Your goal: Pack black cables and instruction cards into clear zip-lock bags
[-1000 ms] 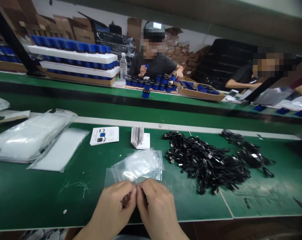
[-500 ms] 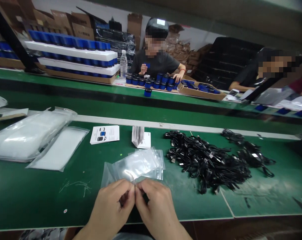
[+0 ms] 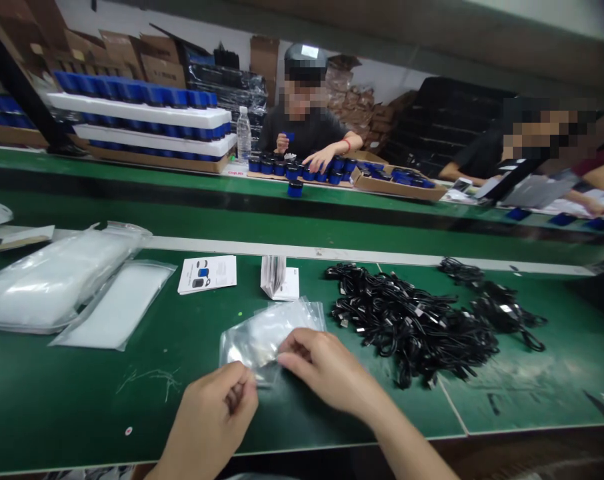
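Near the bench's front edge my left hand [image 3: 217,403] is closed in a pinch on the lower corner of a clear plastic bag [image 3: 262,375]. My right hand [image 3: 319,367] is raised further up and to the right, thumb and fingers pinched at the bag's right side. Under and behind it lies a small spread of clear plastic bags [image 3: 287,320], partly covered by the right hand. Just beyond are a folded stack of leaflets [image 3: 273,277] standing up and a flat pile of printed cards [image 3: 207,275].
Right of my hands is a heap of black cables [image 3: 412,327], with a smaller cable bundle [image 3: 507,310] beyond. Packs of plastic bags [image 3: 67,283] lie left. Across the green bench, a co-worker [image 3: 305,123] handles blue jars [image 3: 295,189]; a water bottle [image 3: 243,135] stands beside trays.
My hands were together at the bag's near edge; now they are apart, the right one having moved up and to the right. The co-worker's hand has shifted left over the jars.
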### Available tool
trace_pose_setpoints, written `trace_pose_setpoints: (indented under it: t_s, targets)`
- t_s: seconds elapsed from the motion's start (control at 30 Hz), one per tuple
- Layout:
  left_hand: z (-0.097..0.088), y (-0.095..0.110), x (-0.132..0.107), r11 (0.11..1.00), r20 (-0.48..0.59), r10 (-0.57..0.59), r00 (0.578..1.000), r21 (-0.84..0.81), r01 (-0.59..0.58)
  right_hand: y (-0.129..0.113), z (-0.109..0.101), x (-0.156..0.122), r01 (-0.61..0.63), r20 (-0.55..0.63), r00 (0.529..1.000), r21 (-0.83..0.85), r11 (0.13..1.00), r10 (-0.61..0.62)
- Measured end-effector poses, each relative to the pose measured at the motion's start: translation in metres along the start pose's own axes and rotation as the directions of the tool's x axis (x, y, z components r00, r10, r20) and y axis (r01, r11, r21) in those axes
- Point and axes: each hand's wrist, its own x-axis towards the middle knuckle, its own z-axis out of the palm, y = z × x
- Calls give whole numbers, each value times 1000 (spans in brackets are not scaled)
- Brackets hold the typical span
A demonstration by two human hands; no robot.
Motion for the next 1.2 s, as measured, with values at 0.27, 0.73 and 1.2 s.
trace_pose_setpoints:
  t_s: [0.27, 0.73, 1.2]
  targets:
    - [3, -1, -3, 983, 166, -149, 975, -79, 164, 11, -23, 94, -187, -42, 977, 289, 939, 208]
    - [-19, -4, 20, 697, 131, -489, 863, -536, 476, 3, -10, -7, -6, -186, 982, 24, 1000, 10]
    - [-11, -4, 20, 911, -346, -376, 860, -309, 274, -14, 108, -56, 144, -349, 934, 553, 820, 72]
